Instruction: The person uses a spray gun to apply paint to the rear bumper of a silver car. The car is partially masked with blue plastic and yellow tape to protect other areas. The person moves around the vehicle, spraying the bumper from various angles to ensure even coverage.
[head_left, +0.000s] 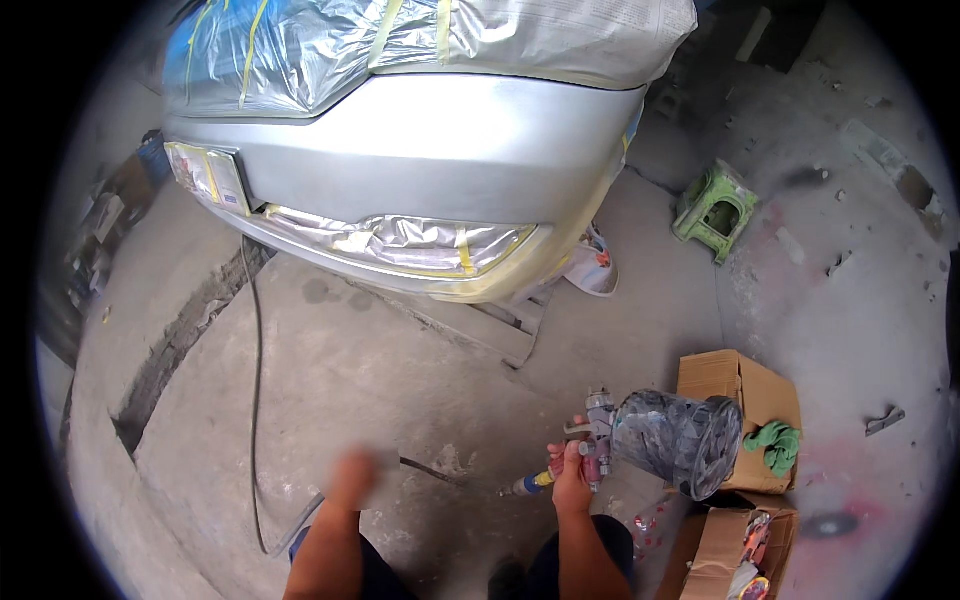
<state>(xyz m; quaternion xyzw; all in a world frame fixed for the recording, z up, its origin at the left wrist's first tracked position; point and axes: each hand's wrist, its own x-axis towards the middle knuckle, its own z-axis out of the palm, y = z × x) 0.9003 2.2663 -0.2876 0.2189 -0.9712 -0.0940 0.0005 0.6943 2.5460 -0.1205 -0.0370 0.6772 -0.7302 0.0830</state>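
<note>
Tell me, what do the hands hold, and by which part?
The right hand holds a spray gun by its grip. The left hand is blurred and seems empty.

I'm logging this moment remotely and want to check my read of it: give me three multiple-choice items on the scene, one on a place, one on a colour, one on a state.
1. Where is the green cloth?
A. on the open cardboard box
B. on the bumper
C. on the plastic stool

2. What colour is the plastic stool on the floor?
A. red
B. green
C. blue

3. What is the right hand doing?
A. hanging empty
B. resting on the bumper
C. gripping a spray gun

Answers:
1 A, the cloth lies on the open cardboard box beside the gun's cup.
2 B, the tipped stool is green.
3 C, the fingers wrap the handle of the spray gun; the left hand is blurred and appears empty, near the grey bumper.
</note>
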